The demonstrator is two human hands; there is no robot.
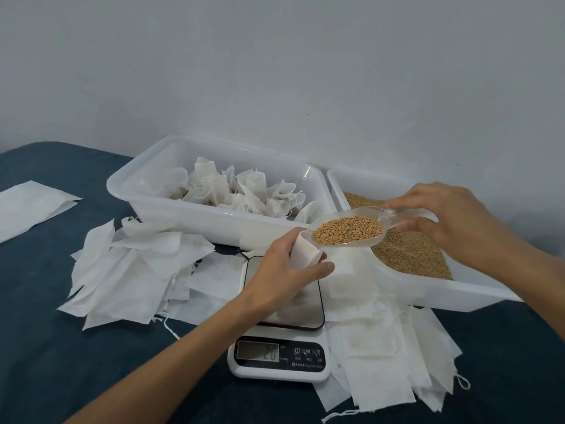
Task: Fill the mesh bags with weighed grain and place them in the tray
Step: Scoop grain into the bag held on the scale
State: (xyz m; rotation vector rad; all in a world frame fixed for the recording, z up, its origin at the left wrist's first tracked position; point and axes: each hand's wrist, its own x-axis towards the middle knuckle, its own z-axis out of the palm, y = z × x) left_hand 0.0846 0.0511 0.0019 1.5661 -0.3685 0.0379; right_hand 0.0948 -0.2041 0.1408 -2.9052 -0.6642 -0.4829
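Left hand (282, 270) is curling round an open mesh bag (305, 252), holding it upright over the platform of the scale (279, 341), mouth facing up and to the right. Right hand (452, 221) is pinching the handle of a clear scoop (348, 229) loaded with grain (347, 230); the scoop's lip is touching the bag's rim. Bag fabric looks thin, limp and very light, so it is probably collapsing unless held at the mouth; gripping just below the rim is keeping it open. Loose grain is likely pouring fast and scattering, so a slow tilt seems wise. Filled bags are sitting in the left tray (146, 206); bulk grain is lying in the right tray (428, 296). Empty bags (131, 270) are lying around the scale.
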